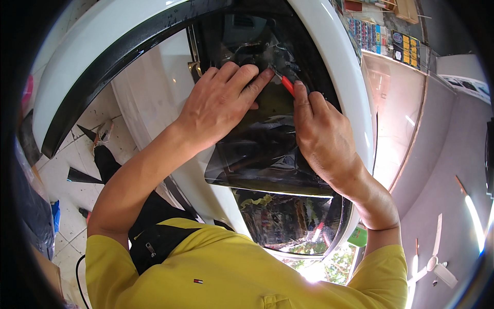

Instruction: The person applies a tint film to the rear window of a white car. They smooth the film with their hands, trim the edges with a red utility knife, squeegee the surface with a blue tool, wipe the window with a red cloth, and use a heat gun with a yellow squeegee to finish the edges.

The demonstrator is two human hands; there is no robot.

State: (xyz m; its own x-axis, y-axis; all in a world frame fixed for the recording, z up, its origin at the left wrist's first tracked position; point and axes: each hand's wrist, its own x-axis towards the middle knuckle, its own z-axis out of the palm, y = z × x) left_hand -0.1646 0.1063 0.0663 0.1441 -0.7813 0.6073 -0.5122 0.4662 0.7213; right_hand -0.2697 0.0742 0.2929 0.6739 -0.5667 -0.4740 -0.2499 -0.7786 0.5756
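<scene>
A dark, glossy sheet of tint film (257,162) lies over a car's side window, its lower edge loose and wavy. My right hand (325,131) grips a red cutter knife (287,84), with the tip touching the film near the top. Beside that tip, my left hand (213,103) rests on the film, index finger stretched toward the blade and the other fingers bent slightly. It holds nothing that I can see. Below the film's edge, the rear glass (288,219) shows reflections.
The white car body (347,56) curves around the window, with a black-edged open door frame (110,64) at left. Dark film scraps (84,176) lie on the tiled floor (77,154). Shelved goods (375,38) stand at upper right, and a fan (437,265) is at lower right.
</scene>
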